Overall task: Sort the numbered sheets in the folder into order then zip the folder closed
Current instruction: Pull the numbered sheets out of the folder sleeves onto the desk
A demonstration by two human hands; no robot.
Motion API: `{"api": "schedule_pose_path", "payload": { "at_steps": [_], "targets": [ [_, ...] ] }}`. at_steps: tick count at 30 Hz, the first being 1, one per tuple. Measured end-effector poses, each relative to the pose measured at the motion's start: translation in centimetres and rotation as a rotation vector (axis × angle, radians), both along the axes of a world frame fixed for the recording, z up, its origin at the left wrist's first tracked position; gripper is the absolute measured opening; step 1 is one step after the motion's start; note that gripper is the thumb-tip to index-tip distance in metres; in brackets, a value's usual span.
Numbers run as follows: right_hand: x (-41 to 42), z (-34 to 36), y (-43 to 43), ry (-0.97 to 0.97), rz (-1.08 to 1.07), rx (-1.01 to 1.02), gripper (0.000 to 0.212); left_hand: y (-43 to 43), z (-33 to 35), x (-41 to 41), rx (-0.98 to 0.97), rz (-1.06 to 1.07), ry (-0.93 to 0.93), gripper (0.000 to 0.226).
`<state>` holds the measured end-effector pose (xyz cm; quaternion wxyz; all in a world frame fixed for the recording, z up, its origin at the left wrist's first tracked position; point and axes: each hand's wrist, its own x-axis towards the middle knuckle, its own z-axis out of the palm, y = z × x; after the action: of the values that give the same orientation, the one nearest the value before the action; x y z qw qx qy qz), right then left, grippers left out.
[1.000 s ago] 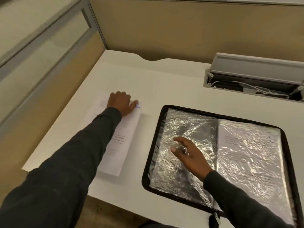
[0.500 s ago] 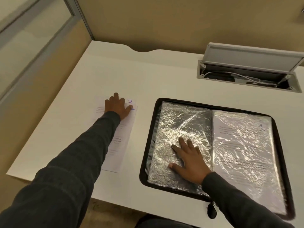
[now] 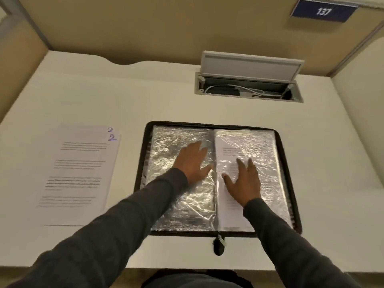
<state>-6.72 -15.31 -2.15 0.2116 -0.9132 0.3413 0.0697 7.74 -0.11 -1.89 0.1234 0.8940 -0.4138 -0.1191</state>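
A black zip folder [image 3: 289, 183] lies open on the white desk, its crinkled clear sleeves spread flat. My left hand [image 3: 192, 161] rests with spread fingers on the empty left sleeve [image 3: 166, 146]. My right hand [image 3: 243, 181] lies flat on the right sleeve [image 3: 259, 146], which holds a printed sheet. To the left of the folder lies a loose stack of printed sheets [image 3: 79, 173] with a blue handwritten "2" at the top right corner and another "2" peeking out just behind it. The zip pull [image 3: 218, 245] hangs off the folder's near edge.
An open cable hatch [image 3: 248, 88] with its grey lid raised sits in the desk behind the folder. Beige partition walls enclose the desk at the back and sides, with a blue "137" sign [image 3: 323, 11] at upper right. The desk's near edge [image 3: 145, 267] is close to my body.
My left hand left the loose sheets and moved right onto the folder's left sleeve. My right hand shifted from the left sleeve to the right one. The view swung right.
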Motion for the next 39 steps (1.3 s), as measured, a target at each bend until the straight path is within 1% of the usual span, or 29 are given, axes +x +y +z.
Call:
{"api": "schedule_pose_path", "payload": {
  "at_steps": [4,7,11,14,19,23,26,30,32,35,36,39],
  "targets": [
    [-1.6,0.3,-4.3,0.046,-0.174,-0.036,0.085,-4.1,-0.7,-3.3,0.087,-0.093,0.054,0.074],
    [-2.5,0.3,-6.7,0.031,-0.244,0.007,0.088,-5.5,-1.1,-4.9,0.166,-0.079,0.07,0.076],
    [-2.9,0.7,-9.0,0.006,-0.288,-0.004,0.086,-6.5,-1.3,-5.5,0.181,-0.037,0.057,0.074],
    [-2.7,1.2,-10.6,-0.013,-0.291,0.006,0.073,-7.2,-1.2,-5.6,0.175,-0.01,0.027,0.07],
    [-1.9,1.6,-13.0,-0.194,-0.312,0.15,0.042,-9.4,-0.9,-5.0,0.18,0.016,-0.031,0.063],
    [-1.5,2.3,-14.2,-0.286,-0.351,0.207,0.02,-11.9,-0.1,-3.9,0.115,0.032,-0.03,0.057],
    [-2.0,2.1,-14.7,-0.381,-0.333,0.235,0.017,-14.1,1.1,-2.8,0.044,0.086,0.01,0.058],
    [-2.5,1.8,-15.0,-0.424,-0.263,0.257,0.012,-17.0,2.5,-0.9,-0.033,0.138,0.087,0.064],
    [-2.8,1.8,-15.2,-0.422,-0.242,0.253,0.011,-18.1,2.9,-0.1,-0.062,0.144,0.053,0.055],
    [-3.0,1.7,-15.3,-0.419,-0.229,0.251,0.014,-19.0,3.6,0.7,-0.091,0.156,0.004,0.017],
    [-3.1,1.8,-15.5,-0.423,-0.227,0.254,0.014,-19.2,3.8,0.9,-0.082,0.148,0.009,0.008],
    [-3.0,1.7,-15.8,-0.431,-0.231,0.277,0.012,-19.4,4.4,1.2,-0.05,0.112,0.059,0.012]
  ]
}}
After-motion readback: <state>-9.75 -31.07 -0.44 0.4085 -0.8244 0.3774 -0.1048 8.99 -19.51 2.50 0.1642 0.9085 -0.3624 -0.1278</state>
